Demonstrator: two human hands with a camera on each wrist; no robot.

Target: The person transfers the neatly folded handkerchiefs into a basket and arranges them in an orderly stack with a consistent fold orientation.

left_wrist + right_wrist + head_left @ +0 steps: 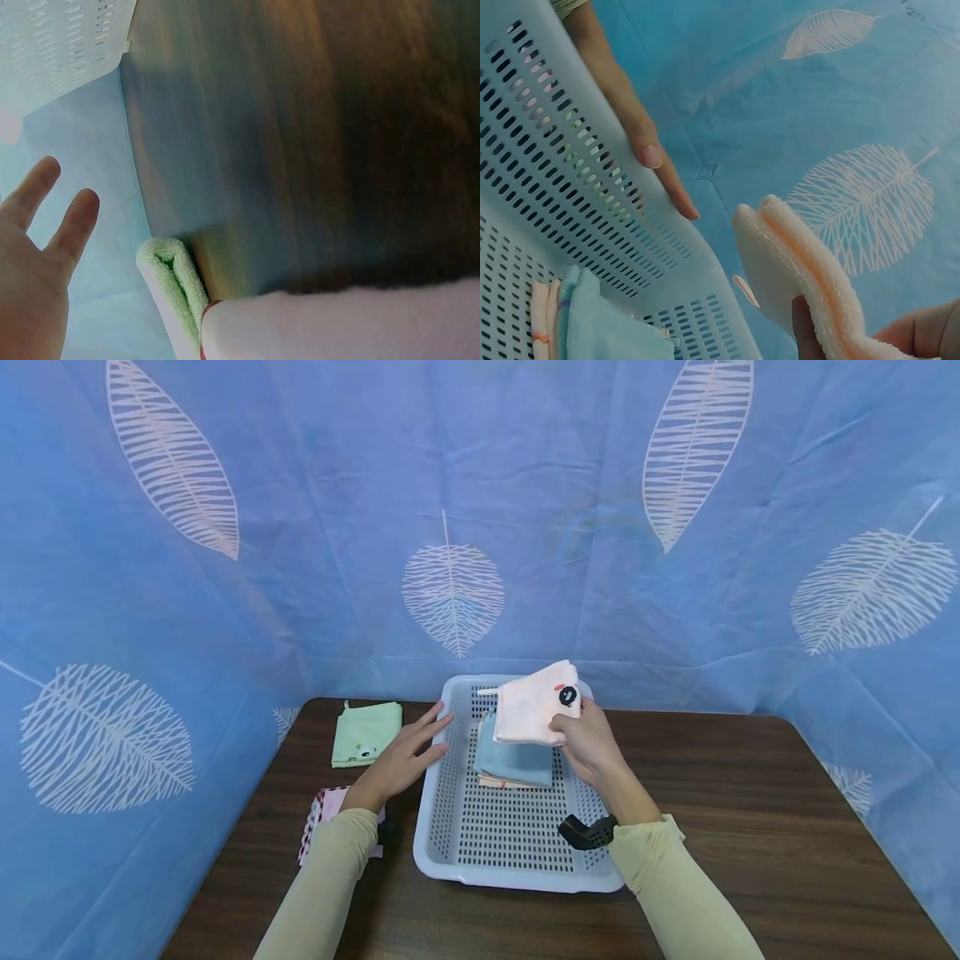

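Above the far part of a pale blue plastic basket (517, 878), my right hand (594, 739) pinches a folded pale pink towel (527, 708) by its right side, with a hanging loop at its left. The folded layers of this towel (799, 262) show edge-on in the right wrist view. Inside the basket lies a folded blue towel (525, 764) on top of a peach one (498, 782). My left hand (405, 758) is at the basket's left rim with fingers extended and spread; whether it touches the rim I cannot tell.
Left of the basket, a folded green towel (367, 731) lies on the dark wooden table (720, 793). A pink towel with a checked dark red edge (324, 806) lies nearer, partly under my left forearm. Blue leaf-printed cloth (540, 593) hangs behind the table.
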